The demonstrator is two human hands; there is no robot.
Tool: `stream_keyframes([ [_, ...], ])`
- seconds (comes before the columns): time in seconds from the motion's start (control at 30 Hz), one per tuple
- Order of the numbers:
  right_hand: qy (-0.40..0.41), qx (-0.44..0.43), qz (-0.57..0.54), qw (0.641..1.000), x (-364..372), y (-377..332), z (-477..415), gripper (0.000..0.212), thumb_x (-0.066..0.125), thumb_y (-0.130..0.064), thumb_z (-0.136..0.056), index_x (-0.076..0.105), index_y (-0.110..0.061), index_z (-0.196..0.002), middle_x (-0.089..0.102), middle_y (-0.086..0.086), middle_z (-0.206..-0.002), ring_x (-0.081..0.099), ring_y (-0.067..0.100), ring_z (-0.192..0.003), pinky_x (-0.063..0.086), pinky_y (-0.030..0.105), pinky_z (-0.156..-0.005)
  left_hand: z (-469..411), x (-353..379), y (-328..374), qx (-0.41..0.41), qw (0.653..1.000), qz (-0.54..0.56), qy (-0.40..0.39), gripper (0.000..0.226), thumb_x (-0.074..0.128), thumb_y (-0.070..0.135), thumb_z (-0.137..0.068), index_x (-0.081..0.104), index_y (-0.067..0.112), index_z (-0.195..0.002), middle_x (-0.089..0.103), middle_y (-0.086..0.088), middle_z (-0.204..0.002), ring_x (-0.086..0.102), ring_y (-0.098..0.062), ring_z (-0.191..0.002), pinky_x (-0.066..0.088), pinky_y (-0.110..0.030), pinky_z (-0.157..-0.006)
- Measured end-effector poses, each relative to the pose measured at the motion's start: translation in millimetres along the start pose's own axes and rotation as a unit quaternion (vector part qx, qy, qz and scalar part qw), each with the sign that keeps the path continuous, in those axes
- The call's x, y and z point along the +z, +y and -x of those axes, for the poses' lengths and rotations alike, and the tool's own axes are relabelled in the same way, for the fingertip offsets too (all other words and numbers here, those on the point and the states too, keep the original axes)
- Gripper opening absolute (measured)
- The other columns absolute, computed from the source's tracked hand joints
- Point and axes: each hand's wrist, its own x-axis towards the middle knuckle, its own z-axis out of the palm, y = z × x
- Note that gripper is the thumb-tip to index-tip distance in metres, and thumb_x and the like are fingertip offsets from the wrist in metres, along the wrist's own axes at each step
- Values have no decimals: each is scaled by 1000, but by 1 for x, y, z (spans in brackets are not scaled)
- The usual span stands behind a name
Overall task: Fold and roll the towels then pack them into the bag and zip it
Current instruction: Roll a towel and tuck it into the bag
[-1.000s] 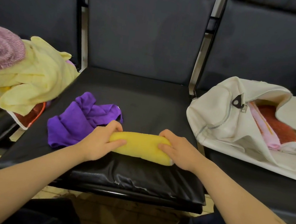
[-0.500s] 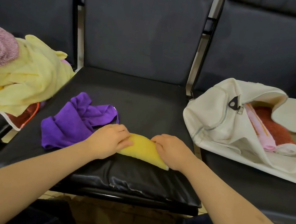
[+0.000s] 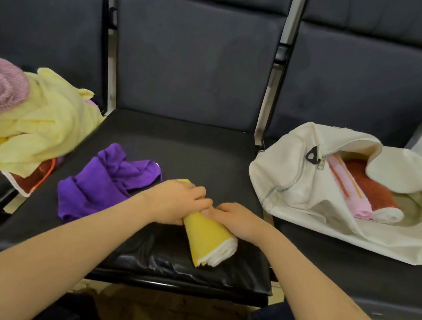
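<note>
On the black padded seat, near its front edge, a rolled yellow towel with white inner layers is seen, its white end turned toward the camera. Its far end is gripped by the left hand, fingers curled over the top. Its right side is clasped by the right hand. The two hands are touching.

A crumpled purple towel lies just left of the left hand. A cream canvas bag is set on the next seat to the right, zip open, with a pink rolled towel and a rust-red rolled towel inside. Pale yellow towels are heaped on the left seat.
</note>
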Motion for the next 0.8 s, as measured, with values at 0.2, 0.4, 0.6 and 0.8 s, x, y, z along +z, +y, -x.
stream_keyframes([
  [0.2,-21,-23,-403,915,-38,-3,34,55,67,-49,-75,60,-15,-118,72,8,-108,67,25,-103,50,42,-95,-28,-39,-7,20,964,20,265,57,78,16,-64,45,15,-111,53,-13,-118,54,-31,-106,54,-38,-75],
  [0.4,-43,-107,-547,829,-75,6,70,58,84,-38,-66,68,-12,-115,68,21,-115,67,36,-103,55,46,-87,-90,-85,11,-67,932,-40,353,24,38,36,-99,49,26,-118,65,4,-123,43,-10,-120,36,-28,-103],
  [0.6,180,-69,-483,854,-159,49,113,66,84,-46,-68,53,-28,-124,70,-2,-117,69,17,-101,53,45,-89,-171,-116,26,-20,921,-39,386,24,48,3,-83,51,12,-105,64,-12,-113,57,-30,-110,42,-44,-93],
  [0.8,190,44,-380,904,-231,101,161,13,58,-37,-90,57,-30,-102,73,6,-91,69,26,-83,53,38,-74,-250,-137,56,-60,974,-75,207,16,54,10,-77,66,9,-88,50,-19,-130,42,-40,-128,32,-54,-102],
])
